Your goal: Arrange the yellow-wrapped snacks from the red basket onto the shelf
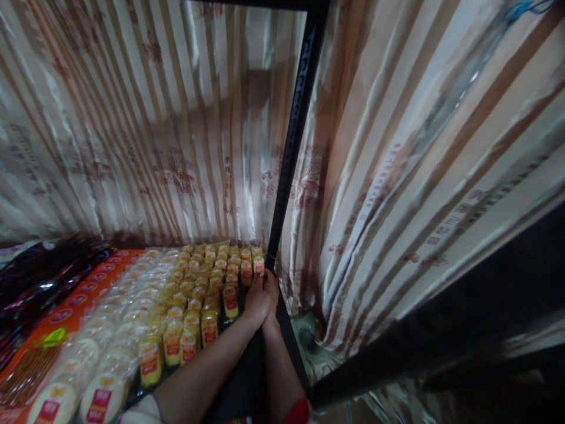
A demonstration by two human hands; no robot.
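Note:
Both my hands are together at the back right corner of a dark shelf (247, 359). My left hand (257, 301) has its fingers closed at the lower part of a small wrapped yellow cake (258, 266) with a red label. Pressed beside it, my right hand (271, 290) curls around the same cake's right side; its fingertips are partly hidden. More wrapped yellow cakes (188, 343) stand in rows to the left, labels facing front. Nearest my left hand, one labelled cake (230, 300) stands at the end of its row.
Rows of clear-wrapped white round cakes (102, 400) lie farther left, then an orange printed package (83, 294) and dark shiny packets (39, 288). A black metal shelf post (291, 147) rises just behind my hands. Striped printed sheeting (212, 129) hangs behind and to the right.

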